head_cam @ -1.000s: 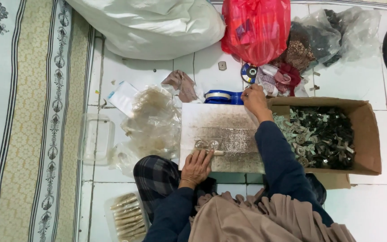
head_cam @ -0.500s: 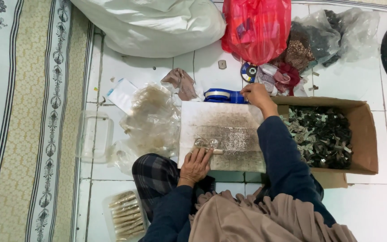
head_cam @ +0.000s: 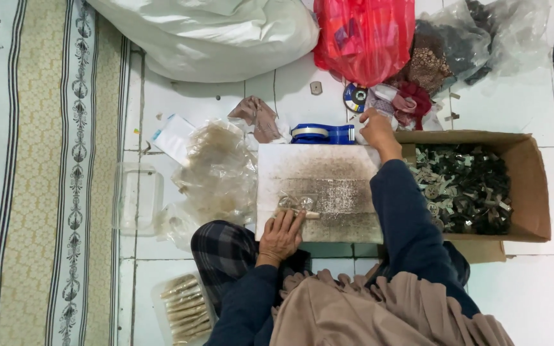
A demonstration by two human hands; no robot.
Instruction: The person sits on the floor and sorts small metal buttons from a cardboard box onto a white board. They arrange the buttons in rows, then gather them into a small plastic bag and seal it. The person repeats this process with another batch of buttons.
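Head view, left hand: the left hand [head_cam: 281, 234] lies flat on the near edge of a worn white board [head_cam: 318, 191], its fingers [head_cam: 292, 218] spread and pressed over a small clear packet [head_cam: 295, 204] with a pale strip at its end; they press rather than grip.
Right hand: the right hand [head_cam: 376, 131] reaches past the board's far right corner, fingers curled at a bundle of cloth and plastic [head_cam: 397, 102]; whether they grip anything I cannot tell.
Tape: a blue roll of tape [head_cam: 320, 133] lies on the floor, touching the board's far edge, just left of the right hand.
Box: an open brown cardboard box [head_cam: 528, 186] stands against the board's right side, filled with small dark and silvery pieces [head_cam: 466, 189].
Bags: a large white sack [head_cam: 213, 35] at the far left, a red plastic bag [head_cam: 363, 35] beside it, clear bags of dark bits [head_cam: 476, 38] at the far right.
Clear wrappers: a heap of crumpled clear bags [head_cam: 216, 170] lies left of the board; a clear plastic tub [head_cam: 137, 198] stands further left; a tray of tan packets [head_cam: 184, 306] sits by the near knee.
Small items: a round disc with a blue ring [head_cam: 355, 97] and a white paper [head_cam: 173, 138] lie on the floor.
Surface: white floor tiles [head_cam: 540, 288] with dark joints.
Room: a pale patterned rug [head_cam: 40, 173] with striped borders runs along the left.
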